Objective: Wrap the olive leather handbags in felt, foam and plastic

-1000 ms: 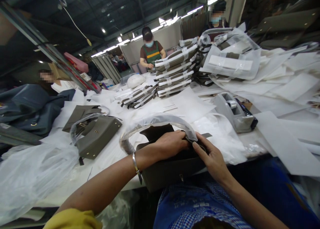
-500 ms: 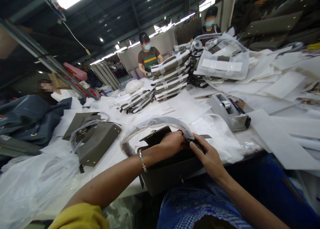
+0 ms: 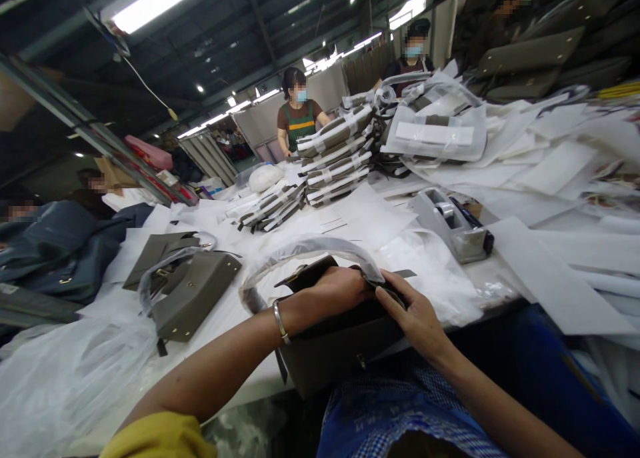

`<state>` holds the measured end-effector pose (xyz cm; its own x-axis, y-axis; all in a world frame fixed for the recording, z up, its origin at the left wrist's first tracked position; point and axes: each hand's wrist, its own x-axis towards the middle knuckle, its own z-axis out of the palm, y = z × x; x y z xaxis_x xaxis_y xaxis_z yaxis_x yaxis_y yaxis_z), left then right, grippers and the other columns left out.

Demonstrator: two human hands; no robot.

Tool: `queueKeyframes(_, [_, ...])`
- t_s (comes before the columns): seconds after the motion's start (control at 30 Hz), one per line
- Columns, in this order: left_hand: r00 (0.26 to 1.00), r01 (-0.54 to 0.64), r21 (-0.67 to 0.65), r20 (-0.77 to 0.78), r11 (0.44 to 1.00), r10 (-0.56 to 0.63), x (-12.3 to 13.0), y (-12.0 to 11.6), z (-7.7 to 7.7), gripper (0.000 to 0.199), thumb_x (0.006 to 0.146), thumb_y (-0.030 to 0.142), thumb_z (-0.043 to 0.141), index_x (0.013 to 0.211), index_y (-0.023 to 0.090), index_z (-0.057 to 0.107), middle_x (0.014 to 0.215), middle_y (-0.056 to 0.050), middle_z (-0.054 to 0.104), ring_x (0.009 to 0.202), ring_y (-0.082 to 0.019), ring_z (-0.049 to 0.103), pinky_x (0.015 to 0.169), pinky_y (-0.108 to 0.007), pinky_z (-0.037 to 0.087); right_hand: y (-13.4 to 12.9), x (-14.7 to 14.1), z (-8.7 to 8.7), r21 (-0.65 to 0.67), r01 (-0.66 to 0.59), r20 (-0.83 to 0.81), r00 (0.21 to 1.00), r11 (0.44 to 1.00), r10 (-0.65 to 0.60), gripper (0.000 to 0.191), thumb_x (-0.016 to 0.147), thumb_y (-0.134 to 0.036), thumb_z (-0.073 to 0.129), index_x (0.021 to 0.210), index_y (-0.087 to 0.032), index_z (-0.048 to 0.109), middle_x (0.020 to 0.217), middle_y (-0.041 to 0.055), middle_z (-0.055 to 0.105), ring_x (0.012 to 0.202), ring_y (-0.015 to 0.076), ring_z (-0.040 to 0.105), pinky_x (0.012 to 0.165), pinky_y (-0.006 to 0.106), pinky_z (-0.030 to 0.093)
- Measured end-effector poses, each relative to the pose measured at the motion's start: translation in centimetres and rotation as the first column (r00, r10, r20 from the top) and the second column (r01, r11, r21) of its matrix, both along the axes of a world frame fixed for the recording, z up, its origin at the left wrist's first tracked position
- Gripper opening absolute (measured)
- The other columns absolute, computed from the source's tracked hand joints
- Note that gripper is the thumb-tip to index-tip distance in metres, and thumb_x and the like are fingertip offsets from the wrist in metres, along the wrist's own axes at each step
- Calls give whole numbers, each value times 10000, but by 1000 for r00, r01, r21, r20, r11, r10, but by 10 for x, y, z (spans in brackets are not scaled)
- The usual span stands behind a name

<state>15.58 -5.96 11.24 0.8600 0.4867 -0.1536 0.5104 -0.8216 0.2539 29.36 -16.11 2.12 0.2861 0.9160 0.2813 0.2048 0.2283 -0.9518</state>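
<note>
A dark olive handbag (image 3: 330,358) stands open at the table's front edge, against my apron. Its handle (image 3: 310,248), wrapped in clear plastic, arches up behind the opening. My left hand (image 3: 343,291) reaches inside the bag, and its fingers are hidden there. At the bag's right end, my right hand (image 3: 413,311) grips the upper rim near the foot of the handle, thumb on the near side. A second olive handbag (image 3: 197,295), its handle also in plastic, leans on the table to the left.
Right of the bag stands a tape dispenser (image 3: 453,225), with white paper sheets (image 3: 560,278) beyond it. A stack of wrapped bags (image 3: 337,155) rises at the back, where a co-worker (image 3: 300,115) stands. Clear plastic (image 3: 75,378) lies front left, near blue-grey bags (image 3: 60,245).
The view has shifted slightly. My left hand stays in the bag and my right hand keeps its hold on the rim. The co-worker at the back has turned a little.
</note>
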Motion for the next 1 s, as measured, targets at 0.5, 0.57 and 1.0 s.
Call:
queueKeyframes(0.5, [984,174,-14,37,985,-174,-11,6,-12,272,968,296,515,1044,149,731,1061,-129,729,959,-268,688,848,-370,536,2,1,-1,-6,-5,10,1000,1000,5,460,889,-520,606,1273,-268,629,1308,49,644,1239,269,575,1093,414,435])
queueKeyframes(0.57, [987,162,-7,9,987,-162,-11,7,-13,309,954,357,532,1049,140,730,1021,-145,734,914,-297,693,804,-394,539,4,1,-2,-10,-7,23,1000,1000,7,458,894,-525,597,1272,-267,628,1306,52,644,1237,269,576,1094,422,435])
queueKeyframes(1.0, [993,-77,13,88,997,76,-49,-17,44,304,976,346,530,1246,275,650,1161,-21,727,1028,-220,688,858,-303,501,30,14,-6,122,-251,203,953,960,223,758,860,-700,521,1477,-273,422,1550,89,394,1439,313,335,1194,492,278])
